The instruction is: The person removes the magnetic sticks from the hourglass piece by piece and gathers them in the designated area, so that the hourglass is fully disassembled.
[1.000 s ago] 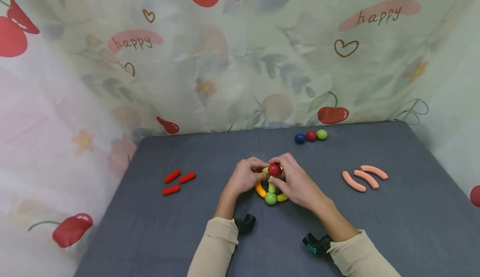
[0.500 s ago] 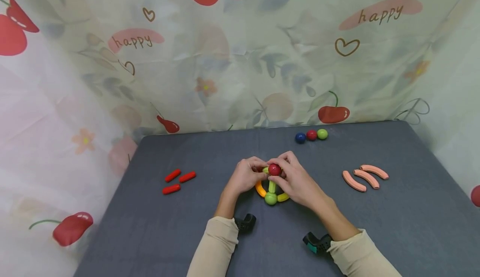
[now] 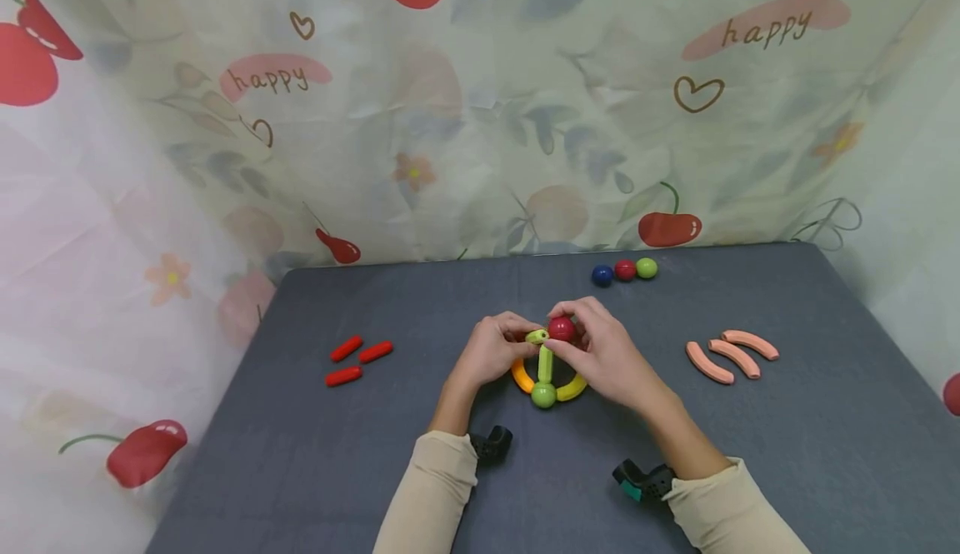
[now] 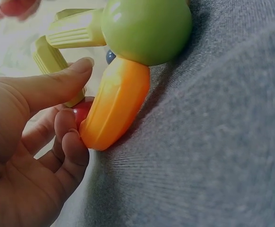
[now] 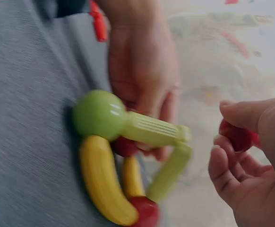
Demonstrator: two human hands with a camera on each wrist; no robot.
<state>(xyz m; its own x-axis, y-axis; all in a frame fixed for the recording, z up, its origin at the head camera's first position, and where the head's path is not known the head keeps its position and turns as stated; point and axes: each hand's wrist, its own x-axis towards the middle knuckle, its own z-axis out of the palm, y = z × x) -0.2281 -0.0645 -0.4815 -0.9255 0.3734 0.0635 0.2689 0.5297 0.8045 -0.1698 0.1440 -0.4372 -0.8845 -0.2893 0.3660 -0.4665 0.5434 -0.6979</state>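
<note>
A small frame of magnetic-looking sticks and balls stands in the middle of the table. Its front corner is a green ball (image 3: 543,395), joined to an orange curved stick (image 4: 118,104), a yellow curved stick (image 5: 104,179) and a rising light green stick (image 5: 151,129). My left hand (image 3: 491,350) pinches another light green stick (image 4: 52,59) between thumb and fingers, its lower fingers close against a red ball (image 4: 82,109) and the orange stick. Just right of the frame's top, my right hand (image 3: 603,350) holds a red ball (image 5: 236,136) in its fingertips, apart from the sticks.
Several red short sticks (image 3: 343,376) lie at the left. Pink curved sticks (image 3: 732,358) are grouped at the right. Along the back edge sit a blue ball (image 3: 602,276), a red ball (image 3: 625,270) and a green ball (image 3: 647,268). A printed curtain (image 3: 480,121) hangs behind the table.
My right hand has drawn the red ball right and slightly up, off the tops of the light green sticks, whose ends now show. The left hand keeps its place.
</note>
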